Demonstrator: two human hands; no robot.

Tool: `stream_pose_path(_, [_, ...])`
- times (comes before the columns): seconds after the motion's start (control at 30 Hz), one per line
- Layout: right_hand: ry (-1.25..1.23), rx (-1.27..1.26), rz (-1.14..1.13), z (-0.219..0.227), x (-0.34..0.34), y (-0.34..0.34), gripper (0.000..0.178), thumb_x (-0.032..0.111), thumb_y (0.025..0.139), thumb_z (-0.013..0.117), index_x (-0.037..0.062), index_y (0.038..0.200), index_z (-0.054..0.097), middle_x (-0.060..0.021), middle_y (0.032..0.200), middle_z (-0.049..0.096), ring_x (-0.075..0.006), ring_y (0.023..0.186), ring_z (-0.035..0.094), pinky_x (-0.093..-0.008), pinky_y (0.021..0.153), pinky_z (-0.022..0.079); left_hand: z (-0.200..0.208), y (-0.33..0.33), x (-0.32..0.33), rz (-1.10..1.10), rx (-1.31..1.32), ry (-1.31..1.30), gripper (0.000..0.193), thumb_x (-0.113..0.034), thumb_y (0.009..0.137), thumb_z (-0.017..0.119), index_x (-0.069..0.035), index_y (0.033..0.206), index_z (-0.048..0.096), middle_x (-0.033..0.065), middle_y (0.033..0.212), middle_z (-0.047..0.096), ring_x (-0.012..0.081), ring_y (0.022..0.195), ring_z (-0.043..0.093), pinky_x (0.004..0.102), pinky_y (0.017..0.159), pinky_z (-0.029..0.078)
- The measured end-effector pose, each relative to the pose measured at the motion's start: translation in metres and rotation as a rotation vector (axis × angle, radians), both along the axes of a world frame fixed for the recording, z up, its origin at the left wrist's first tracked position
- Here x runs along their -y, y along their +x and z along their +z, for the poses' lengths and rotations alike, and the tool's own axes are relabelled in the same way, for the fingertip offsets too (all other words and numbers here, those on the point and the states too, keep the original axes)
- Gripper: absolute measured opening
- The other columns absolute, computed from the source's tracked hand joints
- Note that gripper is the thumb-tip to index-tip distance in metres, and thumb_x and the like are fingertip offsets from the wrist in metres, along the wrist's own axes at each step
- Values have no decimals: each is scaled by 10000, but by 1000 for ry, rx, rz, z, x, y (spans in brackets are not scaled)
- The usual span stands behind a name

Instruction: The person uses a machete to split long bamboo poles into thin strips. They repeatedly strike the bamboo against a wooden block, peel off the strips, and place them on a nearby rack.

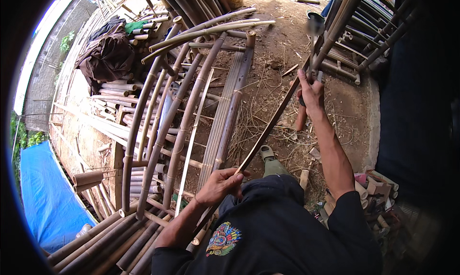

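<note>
A long dark bamboo strip (269, 131) slants across in front of me, from my lap up to the right. My left hand (221, 186) is closed round its lower part, near my thigh. My right hand (311, 90), arm stretched out, is closed at the strip's upper part. With it, a tool with a brown wooden handle (301, 118) is in the same hand; the handle hangs below my fingers. Above that hand, a dark rounded end (315, 24) is smeared, so the tool's exact kind is unclear. Left of the strip stands a bamboo frame (235, 102) with slats and curved poles.
Bamboo pole pieces (115, 90) are stacked at the left beside a dark cloth (108, 54). A blue tarp (48, 193) lies far left. Another bamboo frame (354, 35) stands at upper right. Thin shavings (258, 117) litter the dirt floor; offcuts (378, 189) are heaped at lower right.
</note>
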State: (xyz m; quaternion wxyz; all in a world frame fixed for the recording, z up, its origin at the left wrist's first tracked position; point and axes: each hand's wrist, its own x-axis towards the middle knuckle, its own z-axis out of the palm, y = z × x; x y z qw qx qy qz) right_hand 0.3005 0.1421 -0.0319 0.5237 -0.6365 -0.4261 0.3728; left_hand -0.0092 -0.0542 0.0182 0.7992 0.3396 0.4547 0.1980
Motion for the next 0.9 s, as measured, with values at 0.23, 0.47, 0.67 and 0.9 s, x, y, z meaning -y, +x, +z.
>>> stream_pose_path(0.23, [267,871,449,-1,78,-46,658,715,915,333,98,766,507,12,472,431,-119,371,475,-325,309,392,-36,23,-34,233,-242,293,405,-309,964,607,-3,1228,618,-65,726,519,21,597,426,204,513,347])
stream_pose_path(0.47, [316,883,422,-10,106,-75,633,703,893,425,95,737,499,-83,531,537,-231,455,595,-404,418,475,-29,33,-38,257,-420,484,348,-254,973,570,19,1180,631,-48,688,519,35,625,425,230,533,367])
stream_pose_path(0.67, [0,933,315,-5,37,-3,656,726,908,346,106,775,517,-38,456,469,-199,411,532,-391,395,425,-37,19,12,209,-422,430,307,-166,968,566,40,1192,601,5,710,556,55,650,463,236,564,401])
stream_pose_path(0.9, [-45,916,76,8,-7,77,656,720,899,394,101,813,595,-88,569,601,-257,540,628,-394,482,449,-52,-36,71,91,-512,498,282,-212,957,584,21,1102,649,111,747,637,108,701,591,271,631,472])
